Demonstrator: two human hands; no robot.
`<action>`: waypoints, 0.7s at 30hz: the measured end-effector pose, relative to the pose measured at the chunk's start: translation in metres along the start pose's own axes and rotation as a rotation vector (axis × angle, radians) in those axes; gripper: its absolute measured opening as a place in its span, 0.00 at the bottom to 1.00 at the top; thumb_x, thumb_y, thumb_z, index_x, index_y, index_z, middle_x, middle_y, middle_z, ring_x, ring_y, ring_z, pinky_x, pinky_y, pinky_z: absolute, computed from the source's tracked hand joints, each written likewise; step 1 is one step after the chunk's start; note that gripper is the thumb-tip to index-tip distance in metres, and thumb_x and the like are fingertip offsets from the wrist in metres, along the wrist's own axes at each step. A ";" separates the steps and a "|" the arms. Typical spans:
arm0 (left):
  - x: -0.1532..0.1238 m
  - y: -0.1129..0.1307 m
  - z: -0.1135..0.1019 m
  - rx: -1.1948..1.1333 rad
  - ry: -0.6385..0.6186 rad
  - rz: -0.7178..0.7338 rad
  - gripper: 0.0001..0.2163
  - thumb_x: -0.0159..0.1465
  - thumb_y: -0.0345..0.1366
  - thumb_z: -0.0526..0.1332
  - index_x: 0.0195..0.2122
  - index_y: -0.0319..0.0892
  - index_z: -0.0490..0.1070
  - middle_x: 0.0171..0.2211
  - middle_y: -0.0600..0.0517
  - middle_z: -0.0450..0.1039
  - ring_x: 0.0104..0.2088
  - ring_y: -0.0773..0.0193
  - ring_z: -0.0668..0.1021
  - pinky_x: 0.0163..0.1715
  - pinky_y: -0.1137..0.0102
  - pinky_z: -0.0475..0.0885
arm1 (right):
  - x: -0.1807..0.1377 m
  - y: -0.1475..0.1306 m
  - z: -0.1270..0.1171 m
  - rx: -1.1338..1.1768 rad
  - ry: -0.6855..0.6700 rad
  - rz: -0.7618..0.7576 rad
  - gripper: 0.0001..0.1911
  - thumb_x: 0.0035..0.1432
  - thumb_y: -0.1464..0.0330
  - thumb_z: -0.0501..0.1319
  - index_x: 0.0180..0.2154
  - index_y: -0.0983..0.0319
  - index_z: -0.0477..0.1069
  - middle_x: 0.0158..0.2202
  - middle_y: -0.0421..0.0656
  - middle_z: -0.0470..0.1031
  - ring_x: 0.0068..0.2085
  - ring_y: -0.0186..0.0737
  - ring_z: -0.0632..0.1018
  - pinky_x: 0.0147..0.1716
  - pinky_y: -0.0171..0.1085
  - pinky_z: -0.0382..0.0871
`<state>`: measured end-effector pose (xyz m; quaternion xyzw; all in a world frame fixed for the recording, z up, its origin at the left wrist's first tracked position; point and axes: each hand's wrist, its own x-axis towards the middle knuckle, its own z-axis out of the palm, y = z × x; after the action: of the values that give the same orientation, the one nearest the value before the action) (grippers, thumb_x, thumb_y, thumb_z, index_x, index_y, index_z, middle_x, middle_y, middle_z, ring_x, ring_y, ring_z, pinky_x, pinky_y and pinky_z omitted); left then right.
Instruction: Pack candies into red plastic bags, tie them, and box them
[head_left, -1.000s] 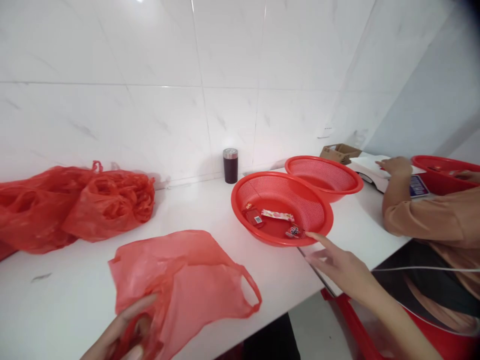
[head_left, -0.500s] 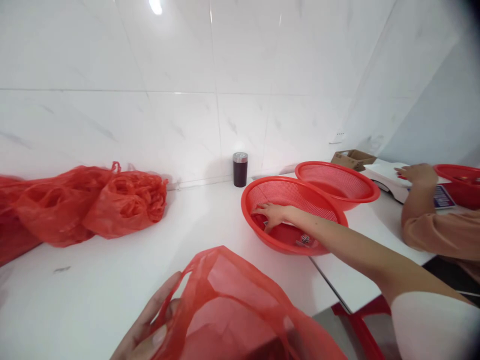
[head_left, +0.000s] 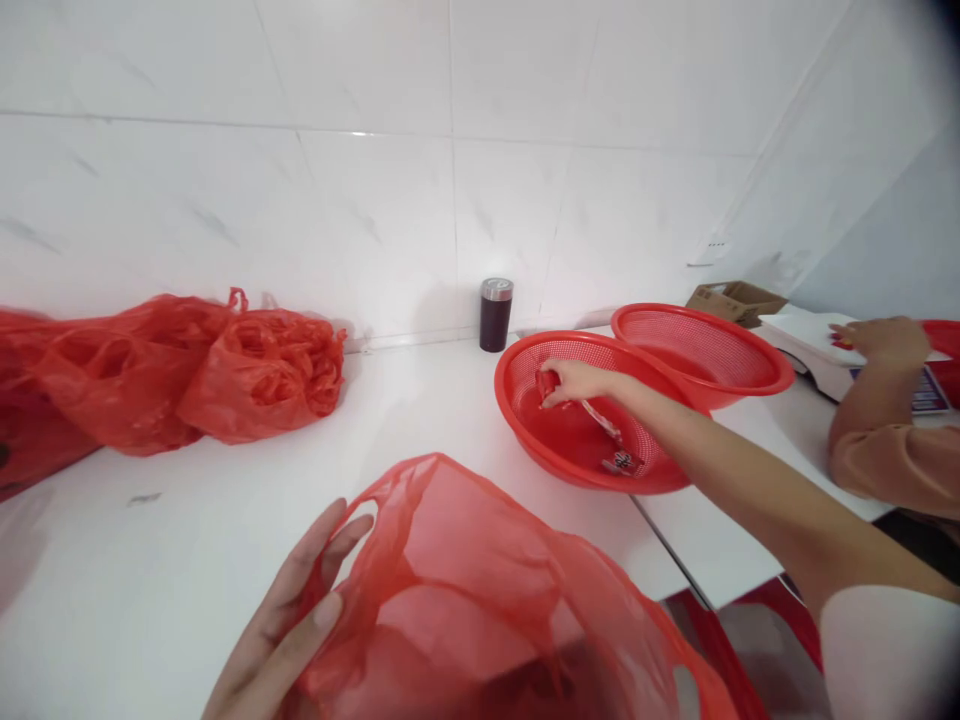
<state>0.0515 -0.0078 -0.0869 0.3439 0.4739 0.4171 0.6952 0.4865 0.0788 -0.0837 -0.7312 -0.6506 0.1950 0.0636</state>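
Note:
My left hand point(head_left: 285, 625) holds the edge of an open red plastic bag point(head_left: 480, 610) at the counter's near edge, thumb pressed on the film and fingers partly spread. My right hand point(head_left: 574, 382) reaches into the nearer red mesh basket point(head_left: 525, 420) and is closed on small packets, a red one and a long pale one point(head_left: 600, 418) hanging from the fingers. One more small packet point(head_left: 622, 462) lies on the basket floor near its front rim.
A second red basket point(head_left: 705, 345) overlaps the first behind it. A dark jar point(head_left: 495, 314) stands by the tiled wall. Red bags point(head_left: 187, 370) are piled at the left. Another person's arm point(head_left: 877, 420) works at the right by a white scale point(head_left: 814, 340) and cardboard box point(head_left: 735, 300).
My right hand went from the counter edge into the basket and closed on the packets there. My left hand lifted the red bag and opened its mouth.

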 end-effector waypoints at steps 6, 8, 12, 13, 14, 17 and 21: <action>0.004 -0.006 0.022 0.054 -0.045 0.250 0.26 0.57 0.40 0.67 0.58 0.61 0.68 0.65 0.58 0.60 0.66 0.52 0.61 0.47 0.75 0.75 | -0.074 -0.094 -0.040 0.703 0.095 -0.349 0.23 0.50 0.58 0.68 0.46 0.56 0.66 0.39 0.39 0.75 0.34 0.36 0.77 0.31 0.34 0.71; 0.007 -0.008 0.029 0.065 -0.063 0.288 0.25 0.59 0.39 0.66 0.58 0.60 0.67 0.66 0.58 0.57 0.66 0.53 0.60 0.52 0.71 0.72 | -0.100 -0.138 -0.034 0.792 -0.094 -0.490 0.26 0.48 0.58 0.69 0.48 0.55 0.65 0.39 0.37 0.74 0.34 0.35 0.78 0.30 0.33 0.72; 0.012 -0.013 0.032 0.082 -0.079 0.356 0.24 0.60 0.37 0.65 0.58 0.59 0.67 0.66 0.56 0.59 0.67 0.54 0.56 0.60 0.64 0.64 | -0.118 -0.185 0.013 0.472 -0.442 -0.536 0.31 0.45 0.53 0.70 0.50 0.53 0.64 0.42 0.37 0.75 0.39 0.37 0.78 0.34 0.34 0.74; 0.013 -0.014 0.030 0.082 -0.068 0.365 0.24 0.60 0.37 0.66 0.58 0.58 0.67 0.65 0.55 0.59 0.68 0.55 0.55 0.61 0.64 0.63 | -0.115 -0.185 0.028 0.324 -0.428 -0.513 0.31 0.45 0.53 0.70 0.49 0.53 0.65 0.43 0.39 0.74 0.40 0.40 0.77 0.34 0.36 0.73; 0.014 -0.014 0.027 0.083 -0.056 0.371 0.25 0.60 0.37 0.66 0.58 0.58 0.67 0.65 0.55 0.60 0.68 0.55 0.54 0.61 0.65 0.63 | -0.110 -0.182 0.042 0.180 -0.393 -0.491 0.30 0.45 0.55 0.71 0.49 0.54 0.65 0.45 0.42 0.74 0.41 0.43 0.77 0.34 0.37 0.73; 0.014 -0.015 0.018 0.103 -0.029 0.350 0.26 0.59 0.37 0.66 0.59 0.58 0.66 0.65 0.55 0.60 0.68 0.57 0.54 0.58 0.68 0.66 | -0.093 -0.165 0.072 -0.066 -0.276 -0.448 0.25 0.47 0.63 0.70 0.47 0.55 0.68 0.46 0.44 0.72 0.41 0.46 0.78 0.32 0.38 0.71; 0.012 -0.015 0.016 0.099 -0.056 0.311 0.26 0.59 0.37 0.66 0.58 0.57 0.66 0.65 0.54 0.61 0.66 0.57 0.58 0.51 0.75 0.70 | -0.084 -0.159 0.082 -0.019 -0.177 -0.407 0.29 0.48 0.60 0.71 0.52 0.47 0.69 0.50 0.40 0.73 0.43 0.46 0.78 0.37 0.38 0.72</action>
<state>0.0726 -0.0039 -0.0993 0.4581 0.4154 0.4862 0.6174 0.3024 0.0073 -0.0865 -0.5654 -0.7896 0.2355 0.0376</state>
